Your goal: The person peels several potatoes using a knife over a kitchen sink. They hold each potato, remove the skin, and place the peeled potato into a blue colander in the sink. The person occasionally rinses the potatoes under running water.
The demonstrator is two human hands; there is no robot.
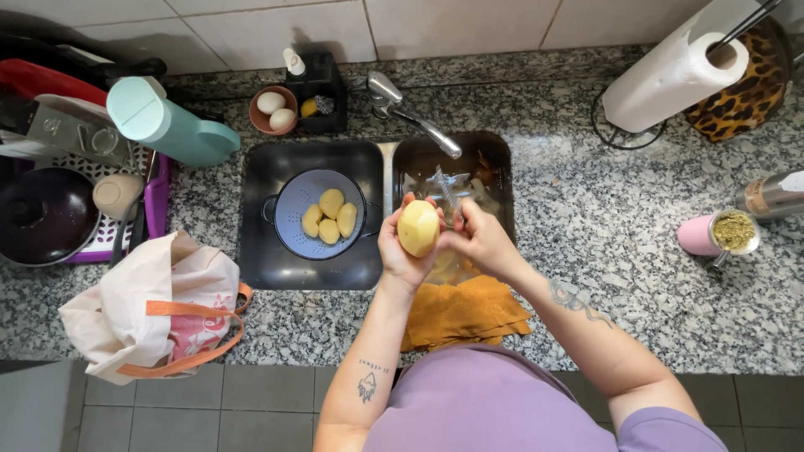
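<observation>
Head camera, looking down over a double sink: a peeled yellow potato sits in the person's left hand, its fingers wrapped around the lower half, held above the divider between the two basins. The right hand has its fingers closed on a peeler just beside the potato's upper edge. The visible face of the potato is bare of skin; whether the far side is finished cannot be told. Four peeled potatoes already lie in a blue colander in the left basin, while peelings appear to collect in the right basin. An orange cloth hangs over the granite bench edge. A cloth bag sits at the left, a paper-towel roll at the back right.
</observation>
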